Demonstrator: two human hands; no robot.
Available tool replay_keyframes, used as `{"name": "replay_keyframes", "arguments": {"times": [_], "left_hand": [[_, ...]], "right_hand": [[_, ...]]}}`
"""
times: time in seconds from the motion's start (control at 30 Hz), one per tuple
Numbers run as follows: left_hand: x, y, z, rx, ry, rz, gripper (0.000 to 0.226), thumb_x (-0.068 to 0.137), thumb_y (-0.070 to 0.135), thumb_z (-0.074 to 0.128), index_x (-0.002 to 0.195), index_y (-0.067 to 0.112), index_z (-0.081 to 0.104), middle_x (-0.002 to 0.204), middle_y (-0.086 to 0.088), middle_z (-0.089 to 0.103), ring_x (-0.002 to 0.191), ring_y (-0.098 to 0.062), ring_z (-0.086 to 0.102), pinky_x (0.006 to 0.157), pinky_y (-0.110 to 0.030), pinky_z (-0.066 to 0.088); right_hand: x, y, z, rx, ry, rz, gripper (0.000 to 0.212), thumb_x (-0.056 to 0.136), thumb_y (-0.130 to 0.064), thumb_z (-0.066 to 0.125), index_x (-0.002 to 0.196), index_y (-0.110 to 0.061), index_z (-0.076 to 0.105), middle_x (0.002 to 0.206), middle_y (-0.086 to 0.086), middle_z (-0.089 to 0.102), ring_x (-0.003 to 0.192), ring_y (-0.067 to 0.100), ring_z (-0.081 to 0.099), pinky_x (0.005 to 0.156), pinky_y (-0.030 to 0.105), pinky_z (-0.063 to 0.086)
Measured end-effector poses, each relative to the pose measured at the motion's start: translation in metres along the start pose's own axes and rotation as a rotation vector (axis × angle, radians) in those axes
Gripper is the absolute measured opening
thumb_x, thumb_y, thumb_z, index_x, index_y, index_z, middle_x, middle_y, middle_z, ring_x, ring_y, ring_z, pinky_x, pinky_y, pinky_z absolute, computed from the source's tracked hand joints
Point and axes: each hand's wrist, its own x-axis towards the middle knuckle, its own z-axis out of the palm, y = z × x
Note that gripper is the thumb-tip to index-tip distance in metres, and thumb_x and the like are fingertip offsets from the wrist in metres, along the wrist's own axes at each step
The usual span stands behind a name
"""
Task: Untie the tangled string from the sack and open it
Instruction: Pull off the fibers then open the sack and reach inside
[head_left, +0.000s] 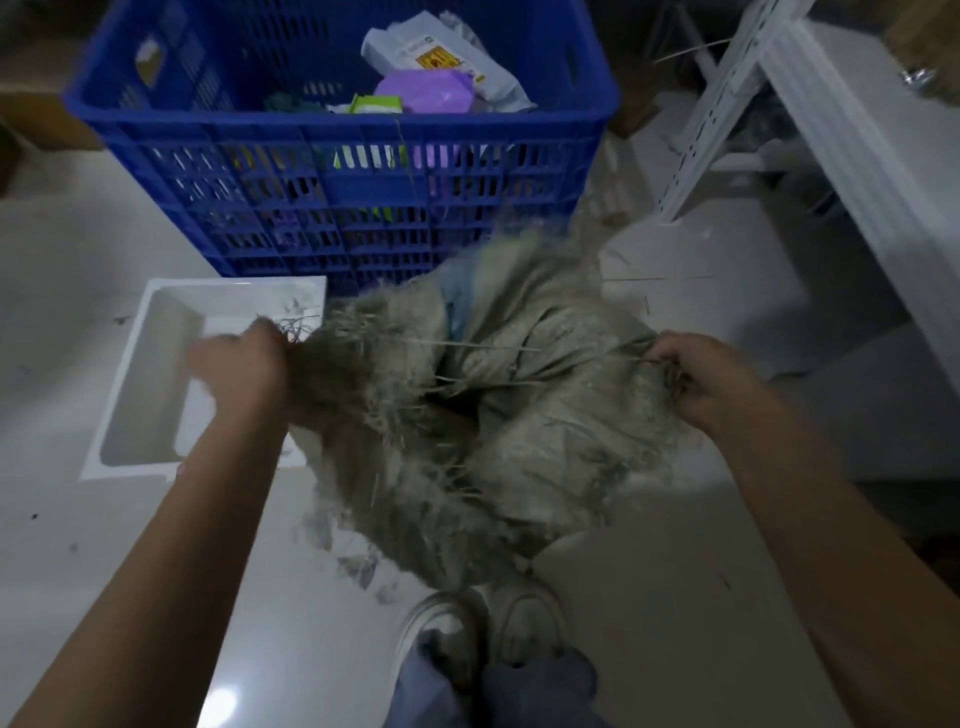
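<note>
A worn, frayed grey woven sack (483, 431) stands on the white floor in front of my feet. My left hand (244, 358) grips the sack's frayed left edge, and it is blurred by motion. My right hand (701, 374) clutches the right edge, with loose straw-coloured fibres bunched in its fingers. Thin string strands (483, 345) stretch across the mouth between the two hands. A dark gap (457, 402) shows at the middle of the mouth. Something blue (460, 301) shows at the sack's far side.
A big blue plastic crate (337, 171) holding packets stands just behind the sack. A white rectangular tray (197, 379) lies on the floor at the left. White metal shelving parts (810, 119) lean at the right. My shoes (483, 629) are below the sack.
</note>
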Motion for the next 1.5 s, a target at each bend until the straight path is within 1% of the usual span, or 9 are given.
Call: {"name": "replay_keyframes", "arguments": {"times": [0.07,0.2,0.4,0.67,0.8,0.97,1.13,1.33,1.5], "left_hand": [[-0.027,0.0,0.013,0.451,0.272,0.55,0.04,0.078,0.02,0.061,0.112,-0.001,0.054,0.111,-0.02,0.058,0.105,-0.035,0.059,0.091,-0.044,0.047],[-0.093,-0.016,0.06,0.918,-0.067,1.377,0.046,0.063,0.028,0.076,0.102,0.005,0.065,0.099,-0.015,0.069,0.09,-0.031,0.066,0.078,-0.039,0.053],[-0.064,-0.051,0.072,1.338,-0.181,0.947,0.08,0.075,0.027,0.071,0.143,0.003,0.036,0.139,-0.022,0.049,0.129,-0.04,0.048,0.1,-0.052,0.044],[-0.03,-0.041,0.049,1.184,-0.3,1.05,0.053,0.079,0.001,0.062,0.13,0.004,0.046,0.095,-0.02,0.066,0.077,-0.037,0.066,0.052,-0.037,0.046],[-0.027,-0.024,0.056,0.914,-0.321,0.853,0.029,0.091,0.011,0.046,0.119,0.011,0.052,0.095,-0.019,0.066,0.084,-0.037,0.064,0.065,-0.039,0.049],[-0.028,-0.002,0.065,0.788,-0.326,0.472,0.028,0.089,0.025,0.047,0.069,0.007,0.051,0.077,-0.013,0.054,0.076,-0.031,0.053,0.067,-0.034,0.04],[-0.017,0.007,0.06,0.556,-0.429,0.253,0.022,0.091,0.026,0.041,0.079,0.01,0.048,0.067,-0.001,0.039,0.085,-0.027,0.046,0.076,-0.035,0.037],[0.001,0.0,0.055,0.231,-0.481,-0.037,0.05,0.087,0.029,0.058,0.126,0.0,0.048,0.108,-0.014,0.055,0.091,-0.029,0.054,0.077,-0.035,0.045],[0.033,-0.012,0.033,0.218,-0.53,-0.084,0.041,0.083,0.011,0.067,0.116,-0.012,0.057,0.09,-0.02,0.061,0.075,-0.028,0.06,0.067,-0.03,0.059]], "right_hand": [[-0.001,0.001,0.005,0.048,-0.073,0.042,0.024,0.086,0.008,0.031,0.076,0.001,0.053,0.048,0.012,0.061,0.034,0.017,0.061,0.035,0.02,0.05],[0.001,-0.002,0.018,0.042,-0.213,0.065,0.047,0.092,0.002,0.028,0.061,0.003,0.064,0.047,0.014,0.063,0.034,0.018,0.062,0.033,0.022,0.05],[0.007,-0.013,0.019,0.07,-0.186,0.041,0.07,0.093,-0.002,0.034,0.026,-0.002,0.055,0.03,0.008,0.052,0.022,0.015,0.051,0.026,0.015,0.041],[0.031,-0.024,0.006,-0.084,0.144,0.041,0.037,0.09,-0.03,0.043,0.077,-0.001,0.062,0.056,0.011,0.062,0.059,0.023,0.059,0.057,0.024,0.051],[-0.002,-0.015,0.025,-0.965,0.541,-0.505,0.08,0.076,-0.066,0.044,0.123,-0.001,0.045,0.118,0.017,0.053,0.106,0.034,0.053,0.086,0.042,0.043],[-0.069,0.07,0.079,-1.192,-0.123,-0.174,0.082,0.078,-0.078,0.031,0.107,-0.005,0.054,0.094,0.009,0.068,0.087,0.029,0.065,0.076,0.035,0.052],[-0.034,0.106,0.064,-1.22,0.0,0.005,0.099,0.074,-0.076,0.046,0.137,-0.002,0.024,0.131,0.014,0.053,0.117,0.031,0.054,0.09,0.036,0.045],[0.004,0.104,0.043,-0.747,0.017,-0.063,0.028,0.082,-0.024,0.061,0.101,-0.005,0.064,0.094,0.011,0.065,0.092,0.028,0.063,0.078,0.028,0.049],[0.016,0.061,0.015,0.102,-0.131,0.157,0.03,0.085,0.01,0.041,0.107,0.001,0.059,0.094,0.015,0.069,0.076,0.026,0.069,0.069,0.037,0.06]]}}
